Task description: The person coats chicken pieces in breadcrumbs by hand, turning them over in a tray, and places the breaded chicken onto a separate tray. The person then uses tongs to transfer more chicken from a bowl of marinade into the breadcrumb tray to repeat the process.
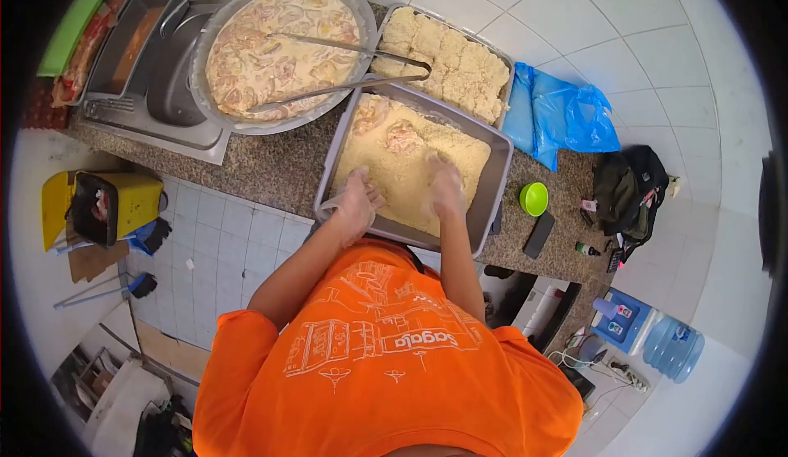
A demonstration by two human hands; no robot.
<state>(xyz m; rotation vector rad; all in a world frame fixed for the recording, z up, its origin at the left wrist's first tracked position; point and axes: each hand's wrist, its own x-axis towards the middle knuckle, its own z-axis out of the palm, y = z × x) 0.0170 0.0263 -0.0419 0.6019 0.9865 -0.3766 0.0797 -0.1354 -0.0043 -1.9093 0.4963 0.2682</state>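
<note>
A grey tub (328, 162) on the counter holds a bed of pale breadcrumbs (402, 198). One raw chicken piece (404, 139) lies partly coated in the middle, and another coated piece (372, 115) sits in the upper left corner. Inside the tub's near left side is my left hand (357, 203), in a clear plastic glove, fingers apart over the crumbs and nothing held. My right hand (446, 188), also gloved, reaches down into the crumbs at the right, below and right of the middle piece. Crumbs and blur hide its fingertips.
Behind the tub, a tray (506, 79) holds several breaded pieces. A large bowl (199, 88) of chicken in creamy batter stands left, with metal tongs (361, 85) across its rim. On the right are blue bags (566, 116), a green cup (533, 199) and a phone (538, 235).
</note>
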